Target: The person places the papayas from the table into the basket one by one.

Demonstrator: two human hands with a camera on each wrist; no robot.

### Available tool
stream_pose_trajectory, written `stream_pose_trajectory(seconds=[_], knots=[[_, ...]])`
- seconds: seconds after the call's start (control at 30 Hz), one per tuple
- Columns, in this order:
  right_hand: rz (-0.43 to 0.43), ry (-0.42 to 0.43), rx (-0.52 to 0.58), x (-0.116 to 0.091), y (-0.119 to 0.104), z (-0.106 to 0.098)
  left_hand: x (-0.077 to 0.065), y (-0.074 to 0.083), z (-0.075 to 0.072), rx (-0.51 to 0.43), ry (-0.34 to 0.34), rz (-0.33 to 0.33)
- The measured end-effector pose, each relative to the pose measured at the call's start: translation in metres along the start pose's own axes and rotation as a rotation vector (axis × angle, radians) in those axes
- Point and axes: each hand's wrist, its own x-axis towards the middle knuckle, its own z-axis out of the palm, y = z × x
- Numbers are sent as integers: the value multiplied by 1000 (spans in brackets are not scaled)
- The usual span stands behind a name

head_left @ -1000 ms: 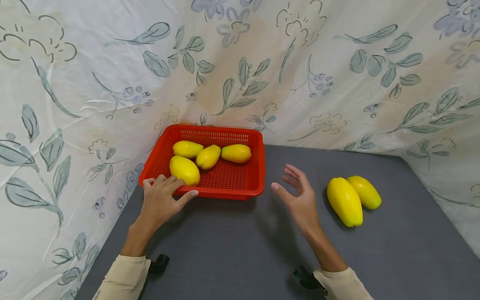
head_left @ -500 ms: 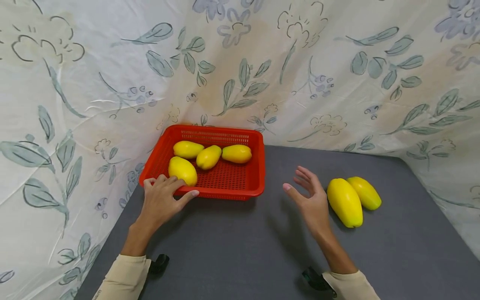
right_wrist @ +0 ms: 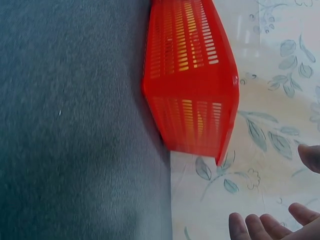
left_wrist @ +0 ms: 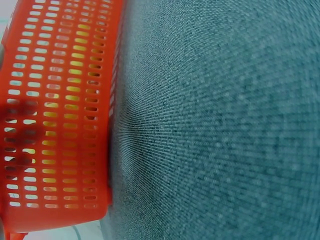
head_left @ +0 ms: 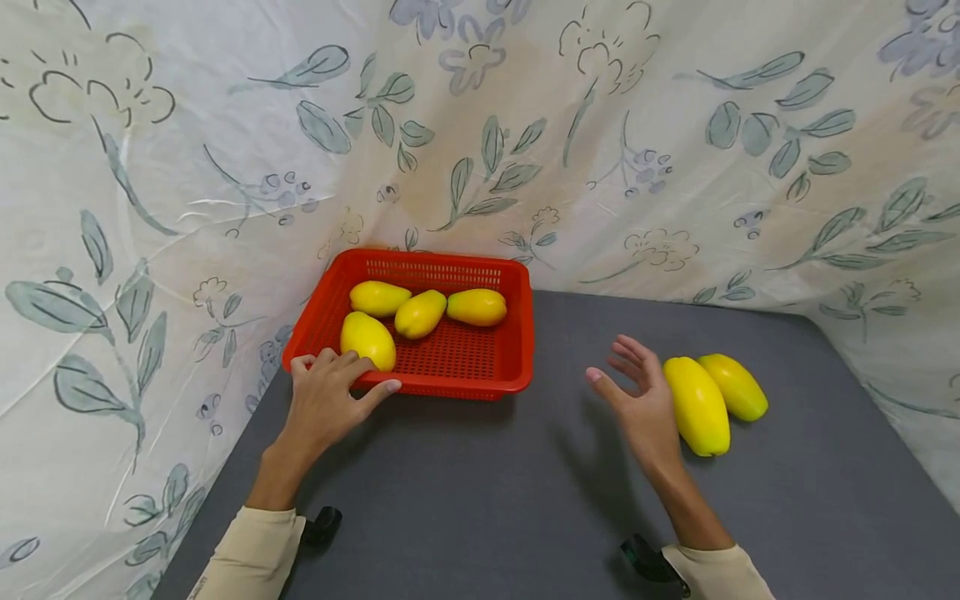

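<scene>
My left hand [head_left: 324,408] grips the near left rim of a red plastic basket [head_left: 465,350], fingers over the edge and thumb along its outer side. Several smooth yellow oblong fruits lie in the basket; the nearest fruit [head_left: 368,340] is right by my left fingertips. My right hand [head_left: 643,404] hovers over the table with fingers spread, holding nothing. Just right of it lie a large yellow fruit [head_left: 699,408] and a second yellow fruit [head_left: 735,387], side by side. In the right wrist view, the right-hand fingertips [right_wrist: 267,226] show apart from the basket [right_wrist: 195,90].
Dark grey cloth covers the table [head_left: 480,500]. A floral curtain [head_left: 600,167] hangs behind and to both sides, close to the basket's back. Slotted basket walls [left_wrist: 60,110] stand on the cloth in the left wrist view.
My right hand has moved right, from beside the basket towards the two fruits on the table. My left hand stays on the rim. The fruit nearest it has shifted slightly.
</scene>
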Motion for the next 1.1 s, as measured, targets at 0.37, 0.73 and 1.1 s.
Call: stream_pose_trajectory(seconds=[0.37,0.73,1.1], knots=[[23,93,-21,0,3,-25,-2,0,-2,1,-7,-9],[78,160,-15,3,12,-50,-1,1,-3,10,-30,-24],[82,230,-101,8,24,-72,0,1,-3,5,-42,-28]])
